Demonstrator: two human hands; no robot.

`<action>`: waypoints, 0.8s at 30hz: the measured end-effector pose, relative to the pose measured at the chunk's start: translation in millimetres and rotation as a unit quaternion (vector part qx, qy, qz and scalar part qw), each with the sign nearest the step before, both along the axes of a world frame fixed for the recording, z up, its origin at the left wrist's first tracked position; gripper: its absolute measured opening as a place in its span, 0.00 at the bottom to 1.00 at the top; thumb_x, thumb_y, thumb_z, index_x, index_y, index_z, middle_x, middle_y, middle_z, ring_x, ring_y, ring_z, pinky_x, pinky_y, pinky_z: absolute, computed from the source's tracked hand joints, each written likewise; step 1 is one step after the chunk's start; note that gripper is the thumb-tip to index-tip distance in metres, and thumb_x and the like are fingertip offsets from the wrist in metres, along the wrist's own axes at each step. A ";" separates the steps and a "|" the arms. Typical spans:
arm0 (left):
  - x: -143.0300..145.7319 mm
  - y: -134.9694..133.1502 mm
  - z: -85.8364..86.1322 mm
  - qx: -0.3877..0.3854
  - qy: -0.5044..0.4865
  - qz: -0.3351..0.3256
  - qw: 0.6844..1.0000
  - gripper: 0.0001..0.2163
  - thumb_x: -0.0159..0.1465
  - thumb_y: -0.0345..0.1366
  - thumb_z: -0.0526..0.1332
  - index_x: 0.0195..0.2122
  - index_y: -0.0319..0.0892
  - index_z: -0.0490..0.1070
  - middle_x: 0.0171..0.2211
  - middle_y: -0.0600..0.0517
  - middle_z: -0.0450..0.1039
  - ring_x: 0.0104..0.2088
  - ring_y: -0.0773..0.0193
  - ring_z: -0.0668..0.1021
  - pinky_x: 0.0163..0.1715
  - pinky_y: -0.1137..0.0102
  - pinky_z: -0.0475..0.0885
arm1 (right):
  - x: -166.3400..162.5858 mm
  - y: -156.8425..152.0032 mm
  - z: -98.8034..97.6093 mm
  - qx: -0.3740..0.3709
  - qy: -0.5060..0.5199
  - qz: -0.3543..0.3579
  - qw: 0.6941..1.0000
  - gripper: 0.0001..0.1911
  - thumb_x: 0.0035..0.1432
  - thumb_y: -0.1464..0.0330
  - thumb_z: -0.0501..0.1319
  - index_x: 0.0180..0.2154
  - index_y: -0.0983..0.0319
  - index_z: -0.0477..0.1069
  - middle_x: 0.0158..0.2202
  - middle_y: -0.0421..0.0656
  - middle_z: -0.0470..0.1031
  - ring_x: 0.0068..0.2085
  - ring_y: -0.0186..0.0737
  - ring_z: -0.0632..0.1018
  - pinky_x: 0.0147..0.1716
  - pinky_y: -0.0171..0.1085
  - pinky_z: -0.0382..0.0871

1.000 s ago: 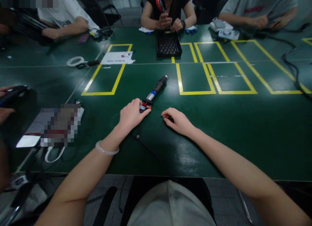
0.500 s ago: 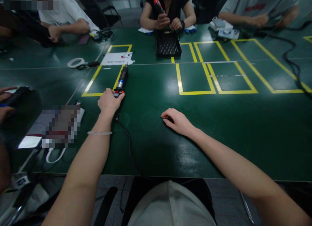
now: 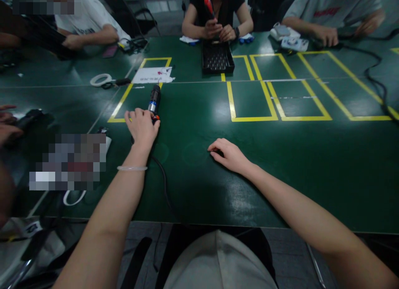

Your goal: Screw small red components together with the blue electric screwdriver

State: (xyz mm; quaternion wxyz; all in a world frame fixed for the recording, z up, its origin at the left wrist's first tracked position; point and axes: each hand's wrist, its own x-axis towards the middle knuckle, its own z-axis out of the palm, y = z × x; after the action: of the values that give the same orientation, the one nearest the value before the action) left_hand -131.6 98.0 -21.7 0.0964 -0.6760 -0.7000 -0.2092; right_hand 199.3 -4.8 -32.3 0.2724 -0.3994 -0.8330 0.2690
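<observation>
Head view: black cylindrical tool with blue-silver banding (image 3: 153,97) at my 11 o'clock; my left hand (image 3: 141,124) lies spread over its rear, unwrapped. My right hand (image 3: 229,154), half-curled at 12, looks empty. Judgement: keep tool flat, thin black cord (image 3: 165,185) slack.

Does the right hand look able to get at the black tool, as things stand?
Probably yes: I see nothing blocking the right hand from the black tool across the green table, though the left hand partly covers the tool's near end.
</observation>
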 end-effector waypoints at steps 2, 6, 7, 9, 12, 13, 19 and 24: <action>0.7 2.9 -0.8 0.006 0.002 0.001 1.000 0.12 0.62 0.39 0.63 0.43 0.39 0.72 0.53 0.35 0.68 0.59 0.38 0.65 0.65 0.40 0.47 | 0.0 0.1 -0.3 0.002 -0.001 0.001 1.000 0.05 0.65 0.73 0.59 0.41 0.61 0.72 0.40 0.46 0.76 0.43 0.44 0.75 0.44 0.41 0.68; 0.9 7.0 -2.4 0.016 -0.029 -0.002 0.999 0.11 0.66 0.39 0.57 0.43 0.39 0.73 0.52 0.35 0.69 0.58 0.38 0.66 0.64 0.39 0.46 | -0.2 0.3 -0.6 0.005 -0.002 0.000 1.000 0.05 0.64 0.73 0.59 0.40 0.61 0.73 0.39 0.46 0.76 0.43 0.44 0.74 0.44 0.41 0.68; 0.7 7.1 -2.6 0.017 -0.038 -0.004 0.999 0.11 0.67 0.39 0.56 0.44 0.39 0.73 0.51 0.35 0.70 0.58 0.39 0.66 0.64 0.38 0.45 | -0.3 0.3 -0.5 0.003 -0.002 0.000 1.000 0.05 0.65 0.73 0.59 0.40 0.61 0.73 0.39 0.46 0.76 0.43 0.44 0.74 0.44 0.41 0.68; 0.3 6.2 -2.1 0.019 -0.044 -0.005 0.999 0.12 0.68 0.39 0.54 0.44 0.39 0.73 0.50 0.36 0.70 0.58 0.40 0.67 0.64 0.39 0.45 | -0.6 0.2 -0.3 0.002 -0.004 -0.001 1.000 0.05 0.65 0.73 0.59 0.40 0.60 0.73 0.39 0.45 0.76 0.43 0.44 0.74 0.44 0.41 0.68; 1.5 2.5 0.5 0.042 -0.030 -0.012 0.999 0.13 0.70 0.41 0.54 0.46 0.39 0.73 0.51 0.38 0.71 0.57 0.42 0.68 0.64 0.43 0.50 | -1.0 0.0 0.6 0.003 -0.007 -0.003 1.000 0.05 0.64 0.73 0.59 0.40 0.60 0.73 0.39 0.45 0.76 0.43 0.44 0.75 0.44 0.41 0.68; 3.3 0.9 1.5 0.049 -0.032 -0.020 0.998 0.13 0.70 0.42 0.54 0.47 0.40 0.73 0.51 0.38 0.71 0.57 0.43 0.69 0.64 0.45 0.53 | -1.0 0.0 1.0 0.003 -0.008 -0.003 1.000 0.05 0.64 0.73 0.59 0.40 0.61 0.73 0.39 0.45 0.76 0.43 0.44 0.75 0.44 0.41 0.68; 38.2 -20.5 8.6 -0.027 -0.190 -0.196 0.961 0.17 0.72 0.44 0.54 0.53 0.39 0.73 0.43 0.46 0.78 0.44 0.55 0.78 0.49 0.63 0.70 | -0.9 -0.1 1.4 -0.010 0.003 -0.005 1.000 0.06 0.64 0.72 0.58 0.41 0.61 0.73 0.40 0.46 0.77 0.43 0.43 0.75 0.44 0.41 0.69; 83.8 -59.0 19.2 -0.211 -0.284 -0.330 0.875 0.21 0.72 0.45 0.53 0.61 0.40 0.71 0.39 0.49 0.77 0.36 0.63 0.78 0.41 0.69 0.71 | -1.2 1.1 -1.9 -0.079 0.110 -0.011 0.991 0.09 0.65 0.69 0.59 0.47 0.60 0.69 0.38 0.43 0.76 0.39 0.39 0.77 0.42 0.39 0.71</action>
State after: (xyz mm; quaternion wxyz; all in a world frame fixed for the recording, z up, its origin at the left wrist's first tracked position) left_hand -47.8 39.1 -2.5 -0.3263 -0.7837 -0.4608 -0.2588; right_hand 198.0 -3.7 -34.2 0.3330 -0.3969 -0.7695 0.3733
